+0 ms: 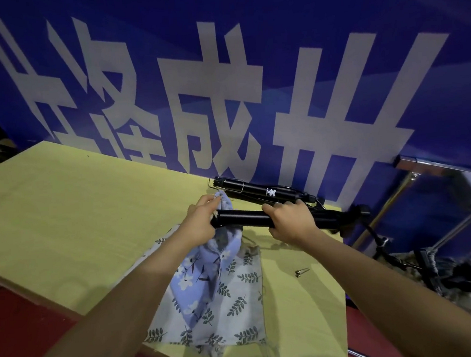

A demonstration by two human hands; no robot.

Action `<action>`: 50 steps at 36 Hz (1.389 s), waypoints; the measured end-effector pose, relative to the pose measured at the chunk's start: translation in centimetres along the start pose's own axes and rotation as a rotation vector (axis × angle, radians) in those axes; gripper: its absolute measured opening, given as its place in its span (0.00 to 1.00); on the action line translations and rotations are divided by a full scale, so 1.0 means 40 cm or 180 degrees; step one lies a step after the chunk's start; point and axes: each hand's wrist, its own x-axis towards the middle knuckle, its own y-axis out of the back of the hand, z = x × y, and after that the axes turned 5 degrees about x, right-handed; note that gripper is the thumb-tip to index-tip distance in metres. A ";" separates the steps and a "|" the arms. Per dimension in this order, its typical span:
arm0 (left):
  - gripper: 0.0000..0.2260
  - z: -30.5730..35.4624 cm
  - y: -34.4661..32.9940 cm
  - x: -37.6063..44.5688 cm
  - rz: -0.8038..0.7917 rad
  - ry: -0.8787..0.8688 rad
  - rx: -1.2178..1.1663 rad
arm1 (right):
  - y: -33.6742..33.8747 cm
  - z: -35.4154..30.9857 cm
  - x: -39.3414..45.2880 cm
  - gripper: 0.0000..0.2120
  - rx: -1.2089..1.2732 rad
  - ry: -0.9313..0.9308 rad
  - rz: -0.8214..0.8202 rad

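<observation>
My right hand [289, 222] grips a black tube-shaped iron [243, 222] held level above the table. My left hand [201, 222] pinches the upper end of a light-blue flowered cloth [204, 267] beside the tube's left end; the cloth hangs down from the tube onto the table. Under it lies a grey cloth with a green leaf print [237, 303], flat on the yellow table [64, 218]. A second black iron [260, 192] with a wire stand lies on the table just beyond my hands.
A small metal screw-like part [302, 272] lies on the table right of the cloths. A blue banner wall [222, 81] with large white characters rises right behind the table. To the right, metal stands and black gear [442, 247] crowd the floor. Red floor shows at the left.
</observation>
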 end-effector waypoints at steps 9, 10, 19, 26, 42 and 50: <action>0.31 0.050 -0.016 0.009 -0.0170 -0.0382 0.0181 | 0.054 -0.031 0.045 0.16 -0.0527 0.0211 0.0101; 0.30 0.057 -0.020 0.010 -0.0160 -0.0448 0.0094 | 0.060 -0.033 0.047 0.15 -0.0643 0.0281 0.0224; 0.17 0.122 -0.043 0.038 0.0520 0.0010 0.0854 | 0.096 -0.032 0.080 0.09 -0.1161 0.1019 0.1586; 0.13 0.107 -0.049 0.056 0.0829 0.0217 0.0323 | 0.058 -0.007 0.067 0.16 -0.0683 0.1153 0.2282; 0.12 0.081 -0.021 0.002 0.1346 0.0188 -0.0366 | -0.011 -0.114 0.102 0.17 0.2210 -0.0572 -0.0056; 0.12 0.070 -0.021 0.000 0.1493 0.0401 -0.0585 | -0.015 -0.084 0.070 0.12 0.2315 -0.0642 -0.0202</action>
